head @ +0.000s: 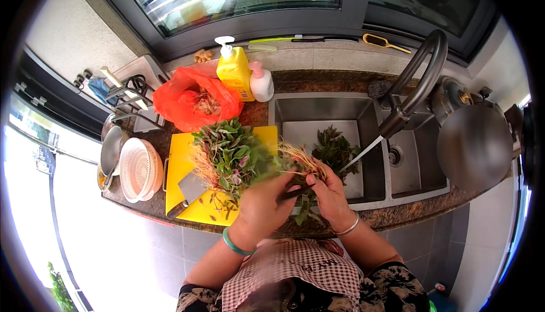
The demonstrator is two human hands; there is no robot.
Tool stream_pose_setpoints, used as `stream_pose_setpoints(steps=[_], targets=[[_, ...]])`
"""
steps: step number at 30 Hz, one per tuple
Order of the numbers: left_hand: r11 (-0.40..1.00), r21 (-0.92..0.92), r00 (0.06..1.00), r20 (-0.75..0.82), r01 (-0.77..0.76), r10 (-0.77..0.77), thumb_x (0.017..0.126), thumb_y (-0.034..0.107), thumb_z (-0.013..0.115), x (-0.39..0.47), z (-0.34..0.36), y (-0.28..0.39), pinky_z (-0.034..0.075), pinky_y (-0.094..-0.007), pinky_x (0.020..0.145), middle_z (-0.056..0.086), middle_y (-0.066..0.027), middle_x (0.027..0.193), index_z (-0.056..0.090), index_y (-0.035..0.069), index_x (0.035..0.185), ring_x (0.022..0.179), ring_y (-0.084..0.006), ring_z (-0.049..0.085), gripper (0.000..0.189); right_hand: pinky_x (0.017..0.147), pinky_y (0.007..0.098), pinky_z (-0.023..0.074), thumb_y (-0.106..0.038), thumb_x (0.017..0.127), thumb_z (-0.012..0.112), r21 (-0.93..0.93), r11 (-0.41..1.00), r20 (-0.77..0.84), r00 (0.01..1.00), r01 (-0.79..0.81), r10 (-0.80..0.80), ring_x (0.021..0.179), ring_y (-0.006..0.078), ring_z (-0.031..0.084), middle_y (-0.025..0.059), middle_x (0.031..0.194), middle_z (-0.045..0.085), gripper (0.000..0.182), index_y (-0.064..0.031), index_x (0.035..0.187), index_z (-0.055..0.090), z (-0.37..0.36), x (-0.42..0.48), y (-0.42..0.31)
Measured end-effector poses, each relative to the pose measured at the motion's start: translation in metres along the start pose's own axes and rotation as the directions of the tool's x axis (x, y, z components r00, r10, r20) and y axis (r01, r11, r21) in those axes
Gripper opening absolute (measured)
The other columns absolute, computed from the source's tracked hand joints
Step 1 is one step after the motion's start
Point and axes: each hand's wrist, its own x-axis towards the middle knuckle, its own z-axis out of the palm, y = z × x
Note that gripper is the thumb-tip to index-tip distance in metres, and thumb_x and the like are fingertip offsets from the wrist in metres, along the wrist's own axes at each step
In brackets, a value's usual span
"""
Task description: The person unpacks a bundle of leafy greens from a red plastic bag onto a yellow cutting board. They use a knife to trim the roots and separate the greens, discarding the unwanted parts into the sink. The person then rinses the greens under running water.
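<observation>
Over the sink's front left corner, both my hands are on a bunch of rooted leafy greens (304, 158). Its pale roots point up and away from me, and some leaves hang below my fingers. My left hand (262, 205) grips the bunch from the left; a dark slim object (294, 193) shows by its fingers, too unclear to name. With thumb and fingers, my right hand (334, 199) pinches the reddish stems near the roots. A large heap of similar greens (236, 154) lies on the yellow cutting board (176, 154). More greens (334, 148) sit in the sink's left basin (294, 131).
Water runs from the gooseneck tap (425, 78) into the left basin. A cleaver (191, 188) lies on the board. Left stand a pink plastic colander (140, 169) and a knife rack (136, 92). Behind are a red plastic bag (179, 95), a yellow pump bottle (236, 71) and a white pump bottle (262, 86).
</observation>
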Motion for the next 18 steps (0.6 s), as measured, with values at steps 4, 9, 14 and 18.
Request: stream_pose_setpoints(steps=[4,9,14,18], targets=[[0.98,-0.171,0.994,0.058,0.1,-0.091,0.083,0.012,0.072,-0.012,0.015,-0.023,0.055,-0.0361,0.074,0.071,-0.0195,0.098,0.065,0.002,0.12,0.086,-0.0294,0.072,0.039,0.093,0.032,0.0521,-0.01,0.102,0.053,0.184,0.978,-0.088,0.99,-0.095,0.113,0.114,0.0159,0.058,0.01,0.133,0.059,0.044,-0.0006,0.144,0.042,0.011,-0.004,0.011],[0.945,-0.304,0.992,-0.004,0.12,-0.127,0.088,0.011,0.069,-0.027,0.0,-0.026,0.054,-0.0307,0.072,0.071,-0.0152,0.095,0.067,0.0,0.116,0.083,-0.0208,0.069,0.03,0.085,0.0309,0.0531,-0.017,0.103,0.052,0.002,1.0,-0.115,0.993,0.0,0.001,0.106,0.0175,0.062,0.0081,0.11,0.063,0.034,0.001,0.132,0.049,0.032,-0.003,0.01],[0.892,-0.45,0.989,-0.1,0.052,-0.108,0.096,0.009,0.064,-0.043,-0.044,-0.025,0.051,-0.0228,0.07,0.07,-0.0042,0.091,0.067,-0.005,0.111,0.08,-0.0063,0.062,0.021,0.077,0.0285,0.0522,-0.016,0.101,0.058,-0.418,0.906,-0.156,0.977,0.069,-0.146,0.09,0.0153,0.063,0.0029,0.089,0.061,0.023,0.0014,0.116,0.054,0.052,-0.003,0.017],[0.78,-0.618,0.977,-0.091,0.098,-0.195,0.095,0.013,0.067,-0.043,-0.06,-0.03,0.051,-0.0213,0.069,0.068,-0.0004,0.087,0.069,-0.004,0.106,0.078,-0.005,0.059,0.02,0.067,0.0243,0.0478,-0.01,0.093,0.066,-0.756,0.624,0.011,0.958,0.195,-0.286,0.072,0.0078,0.057,0.0007,0.079,0.063,0.016,0.0021,0.103,0.061,0.09,-0.009,0.008]])
